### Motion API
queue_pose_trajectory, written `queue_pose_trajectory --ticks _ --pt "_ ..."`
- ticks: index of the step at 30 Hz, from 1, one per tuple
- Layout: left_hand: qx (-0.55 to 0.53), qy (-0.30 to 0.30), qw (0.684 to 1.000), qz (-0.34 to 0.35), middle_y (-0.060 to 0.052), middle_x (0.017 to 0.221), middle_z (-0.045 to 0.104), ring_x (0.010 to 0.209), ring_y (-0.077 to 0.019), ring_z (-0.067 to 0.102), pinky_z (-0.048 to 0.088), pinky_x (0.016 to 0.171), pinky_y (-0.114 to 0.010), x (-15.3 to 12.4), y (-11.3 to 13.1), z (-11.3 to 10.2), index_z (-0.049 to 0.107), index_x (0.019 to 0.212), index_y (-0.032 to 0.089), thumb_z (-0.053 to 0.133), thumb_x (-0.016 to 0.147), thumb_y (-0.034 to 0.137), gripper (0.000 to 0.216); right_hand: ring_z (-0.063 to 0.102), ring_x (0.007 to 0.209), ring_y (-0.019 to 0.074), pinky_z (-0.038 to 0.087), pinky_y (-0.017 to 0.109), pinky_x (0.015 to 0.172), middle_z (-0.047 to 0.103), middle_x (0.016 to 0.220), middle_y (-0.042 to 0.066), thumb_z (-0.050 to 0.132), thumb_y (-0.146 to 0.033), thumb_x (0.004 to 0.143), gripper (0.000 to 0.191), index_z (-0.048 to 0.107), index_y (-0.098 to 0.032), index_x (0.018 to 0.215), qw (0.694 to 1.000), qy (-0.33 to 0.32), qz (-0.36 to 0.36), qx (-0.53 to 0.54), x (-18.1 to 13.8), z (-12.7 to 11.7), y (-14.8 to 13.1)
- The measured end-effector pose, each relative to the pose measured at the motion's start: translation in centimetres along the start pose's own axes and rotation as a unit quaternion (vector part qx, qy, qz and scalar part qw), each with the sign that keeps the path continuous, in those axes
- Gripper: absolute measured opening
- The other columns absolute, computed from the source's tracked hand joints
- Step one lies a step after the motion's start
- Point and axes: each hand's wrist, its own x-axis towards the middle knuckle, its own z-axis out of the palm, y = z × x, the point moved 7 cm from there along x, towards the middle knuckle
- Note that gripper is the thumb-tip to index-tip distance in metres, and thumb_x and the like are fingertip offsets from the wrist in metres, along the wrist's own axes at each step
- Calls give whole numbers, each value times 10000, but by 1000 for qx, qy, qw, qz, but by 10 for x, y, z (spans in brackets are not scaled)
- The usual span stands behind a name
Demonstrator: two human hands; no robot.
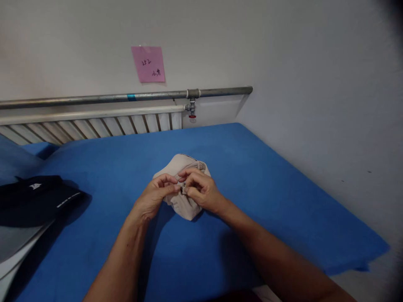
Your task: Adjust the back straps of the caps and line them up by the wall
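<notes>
A beige cloth cap (181,205) lies crumpled in the middle of the blue-covered table, with gathered fabric at its upper right. Over it, my right hand (201,189) pinches a small dark piece, seemingly the cap's strap and buckle, between thumb and forefinger. From the other side, my left hand (157,195) has its thumb and bent forefinger closed on the same spot. Fingers cover most of that piece, so its details are hard to make out.
A black cap (37,199) with white marks rests at the left on a grey and white object (22,243). Behind the blue-covered table (252,176) are a white radiator (110,126), a metal pipe (94,100) and a red-handled valve (192,116). A pink note (148,65) hangs on the wall.
</notes>
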Motion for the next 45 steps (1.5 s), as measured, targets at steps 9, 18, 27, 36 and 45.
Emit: queue_pose_trajectory --ticks 9,18,27,36,45 --pt "-25 40 999 21 57 573 613 480 -59 523 370 467 -170 1 -2 2 548 725 160 780 548 137 293 618 881 177 501 354 806 621 1013 73 539 -106 735 109 507 -202 692 996 37 -33 -68 -1 -2 -7" --pt "30 33 997 59 61 592 586 486 -53 482 366 474 -175 -5 5 7 537 729 156 774 570 188 288 623 913 181 509 366 810 620 1012 79 519 -101 788 120 480 -206 745 983 63 -85 -151 -5 -2 -16" --pt "88 40 989 116 49 660 580 610 -74 506 383 576 -192 -7 12 15 541 730 156 726 608 193 225 618 988 210 547 364 825 621 995 114 466 -43 816 163 499 -194 764 945 47 -180 -268 -9 7 -37" --pt "117 30 987 108 40 675 584 624 -90 515 396 589 -209 -9 18 14 549 742 160 671 621 179 173 612 1024 210 520 384 880 619 1069 119 485 -87 837 135 580 -174 798 966 -13 -112 -233 -2 1 -32" --pt "147 45 976 153 33 725 606 671 -97 540 407 622 -213 -8 15 13 571 768 168 635 666 147 122 591 943 192 491 371 852 624 965 80 484 -81 838 144 534 -195 766 973 -34 -71 -216 3 0 -22"
